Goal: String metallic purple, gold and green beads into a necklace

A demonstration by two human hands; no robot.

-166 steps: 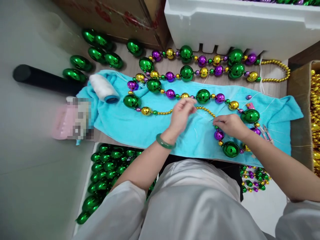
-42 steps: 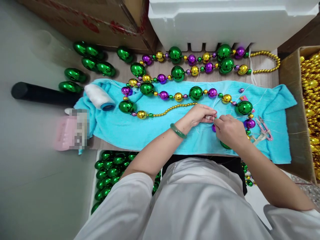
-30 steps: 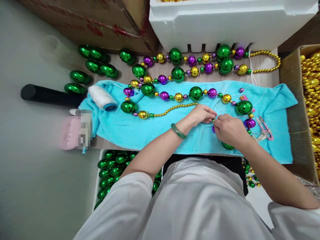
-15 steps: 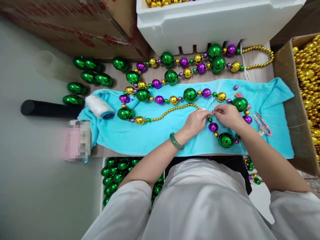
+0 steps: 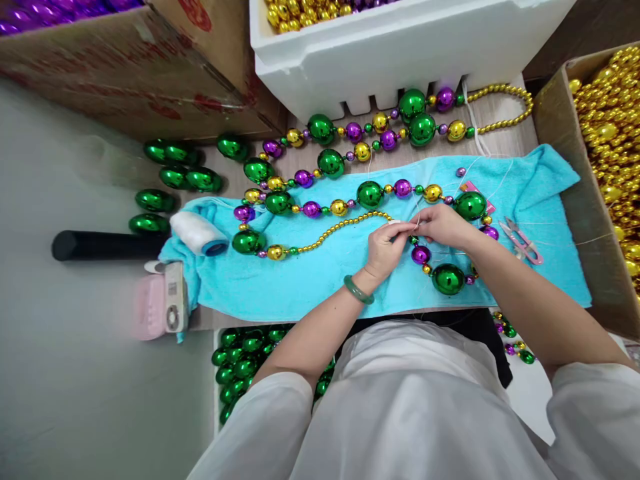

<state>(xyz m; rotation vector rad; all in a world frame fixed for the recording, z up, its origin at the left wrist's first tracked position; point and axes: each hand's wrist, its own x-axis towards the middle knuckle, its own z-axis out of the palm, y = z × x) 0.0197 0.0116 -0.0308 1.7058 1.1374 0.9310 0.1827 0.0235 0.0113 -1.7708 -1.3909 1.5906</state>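
Observation:
A long bead necklace of green, purple and gold balls winds over a turquoise towel. My left hand, with a green bangle at the wrist, pinches the end of the small gold bead run. My right hand pinches thin white thread right beside it, fingertips almost touching. A purple ball and a big green ball of the same strand lie just below my hands.
A white thread spool lies at the towel's left end, pink snips at its right. White foam box and cardboard boxes stand behind; a box of gold beads at right. Loose green balls, a black tube, a pink device at left.
Both hands moved up the towel to the end of the gold bead run, uncovering the purple and green balls. The view tilted, showing more of the boxes behind.

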